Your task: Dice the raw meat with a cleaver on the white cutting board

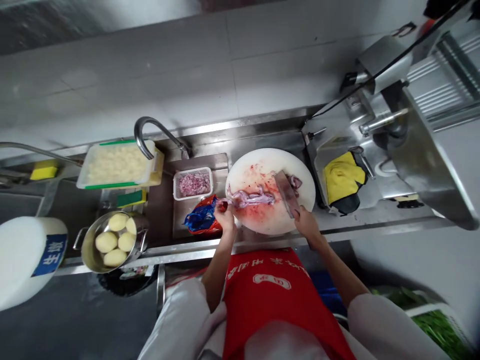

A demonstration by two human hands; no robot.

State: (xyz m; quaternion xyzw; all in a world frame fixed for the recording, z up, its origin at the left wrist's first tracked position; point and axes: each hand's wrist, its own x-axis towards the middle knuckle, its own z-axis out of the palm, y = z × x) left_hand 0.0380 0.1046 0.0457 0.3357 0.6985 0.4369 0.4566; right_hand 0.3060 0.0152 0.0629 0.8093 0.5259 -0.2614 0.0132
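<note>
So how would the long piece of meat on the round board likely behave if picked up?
The long piece of meat would probably sag, being slender with thin limbs. Its glossy surface suggests it may be slippery on the round board. Its narrow build hints at little weight.

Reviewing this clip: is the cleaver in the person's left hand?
No, the right hand grips the cleaver, its blade over the round white cutting board.

Dressed in red apron (258, 300) printed with white characters (255, 262) and 1 rounded emblem (272, 281); wearing 2 white sleeves (183, 315), reaching about elbows.
</note>
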